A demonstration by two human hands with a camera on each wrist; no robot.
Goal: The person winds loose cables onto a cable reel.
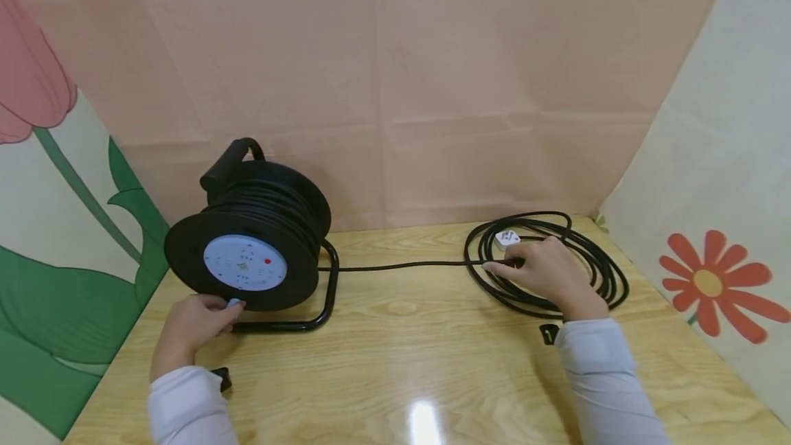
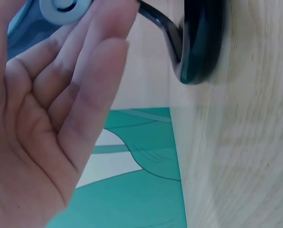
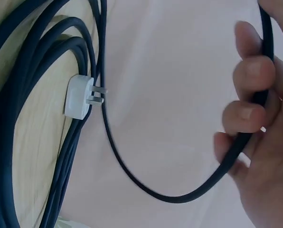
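On the left of the table stands a black cable reel (image 1: 188,242) with a pale blue socket face (image 1: 245,263). My left hand (image 1: 194,325) is at the lower edge of its front disc, pinching a small pale blue winding knob (image 2: 65,12). Black cable (image 1: 402,266) runs from the drum across to my right hand (image 1: 550,270). In the right wrist view the right fingers (image 3: 255,76) curl round the cable, which hangs in a loop. Below that hand lies a loose coil of cable (image 1: 608,273), with a white plug (image 1: 507,238) at its inner left.
The reel's tubular black stand (image 1: 330,294) rests on the wooden table (image 1: 371,362). A beige sheet (image 1: 432,88) hangs behind the table. Flower-printed panels stand at the left and right. Small black pieces (image 1: 548,334) show beside both wrists.
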